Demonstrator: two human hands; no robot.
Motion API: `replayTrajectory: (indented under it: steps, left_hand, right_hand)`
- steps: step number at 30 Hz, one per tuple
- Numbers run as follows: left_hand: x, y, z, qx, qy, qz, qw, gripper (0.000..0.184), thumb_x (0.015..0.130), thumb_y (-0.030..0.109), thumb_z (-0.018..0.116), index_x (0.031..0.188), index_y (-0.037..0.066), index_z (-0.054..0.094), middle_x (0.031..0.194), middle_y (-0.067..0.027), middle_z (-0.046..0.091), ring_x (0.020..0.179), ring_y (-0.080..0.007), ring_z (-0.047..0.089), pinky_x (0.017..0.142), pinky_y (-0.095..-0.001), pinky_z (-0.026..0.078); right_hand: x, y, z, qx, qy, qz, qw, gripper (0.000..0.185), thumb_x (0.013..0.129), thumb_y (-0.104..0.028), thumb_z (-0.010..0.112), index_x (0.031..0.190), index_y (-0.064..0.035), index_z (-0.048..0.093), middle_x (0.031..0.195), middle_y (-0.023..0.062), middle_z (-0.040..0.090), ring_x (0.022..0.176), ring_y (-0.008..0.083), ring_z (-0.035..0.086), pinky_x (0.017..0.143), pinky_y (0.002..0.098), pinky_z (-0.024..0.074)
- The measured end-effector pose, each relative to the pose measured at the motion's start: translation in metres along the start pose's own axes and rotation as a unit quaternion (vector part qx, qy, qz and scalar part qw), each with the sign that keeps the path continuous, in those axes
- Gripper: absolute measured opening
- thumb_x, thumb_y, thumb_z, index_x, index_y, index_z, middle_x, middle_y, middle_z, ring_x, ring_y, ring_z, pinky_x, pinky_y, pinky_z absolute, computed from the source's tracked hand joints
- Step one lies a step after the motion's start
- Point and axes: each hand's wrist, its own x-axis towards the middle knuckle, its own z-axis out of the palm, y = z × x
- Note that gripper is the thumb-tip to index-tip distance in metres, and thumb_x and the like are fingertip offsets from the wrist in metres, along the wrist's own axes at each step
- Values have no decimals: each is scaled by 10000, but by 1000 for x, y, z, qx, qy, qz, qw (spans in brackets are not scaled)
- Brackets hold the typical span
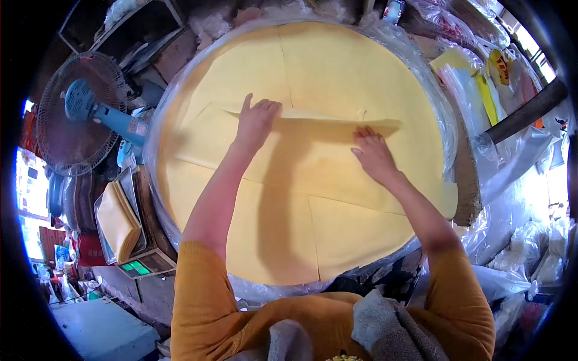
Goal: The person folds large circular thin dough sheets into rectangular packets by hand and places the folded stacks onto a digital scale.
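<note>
Pale yellow sheets [349, 162] cover a large round surface, with seams between them. Across the middle, the far edge of one sheet is raised in a long fold [325, 119] that casts a shadow. My left hand [259, 120] rests at the left part of this fold, its thumb apart from the fingers. Further right, my right hand [373, 153] lies on the sheet just below the fold, fingers spread. Neither hand visibly grips anything.
Clear plastic [448, 129] rims the round surface. A blue fan [123, 123] stands at the left, above a scale [139, 265] bearing folded yellow sheets [117, 222]. Plastic bags [530, 259] and a dark pole [527, 111] are at the right.
</note>
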Motion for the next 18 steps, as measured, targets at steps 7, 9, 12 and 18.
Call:
replayTrajectory:
  steps: [7, 9, 12, 18]
  left_hand:
    - [-59, 9, 6, 2, -9, -14, 1000, 364, 801, 24, 566, 1141, 147, 600, 1171, -44, 612, 1140, -224, 547, 1041, -523, 303]
    - [-72, 10, 6, -6, -25, -18, 1000, 386, 804, 23, 558, 1165, 156, 587, 1211, -44, 590, 1168, -228, 526, 1047, -526, 298]
    - [-92, 9, 12, -5, -57, -13, 998, 434, 783, 31, 567, 1196, 163, 567, 1272, -44, 547, 1202, -246, 495, 1035, -534, 314]
    - [-94, 21, -7, -111, -138, -28, 984, 383, 790, 65, 515, 1170, 104, 546, 1269, -76, 522, 1215, -277, 457, 1009, -527, 348]
  right_hand:
    - [1, -10, -55, -70, 232, -61, 968, 304, 773, 9, 536, 1057, -67, 614, 1098, 102, 591, 1081, 282, 530, 921, 446, 396]
    - [-1, -4, -53, -68, 197, -90, 974, 318, 767, 16, 528, 1056, -75, 623, 1123, 87, 584, 1102, 276, 522, 936, 443, 390]
    - [-22, 7, -26, 8, 109, -130, 986, 360, 773, 11, 523, 1109, -83, 612, 1190, 74, 562, 1143, 272, 505, 972, 445, 378]
    - [-44, 4, 4, 9, 75, -98, 992, 365, 816, 24, 486, 1158, -58, 586, 1265, 98, 533, 1238, 294, 446, 999, 454, 364]
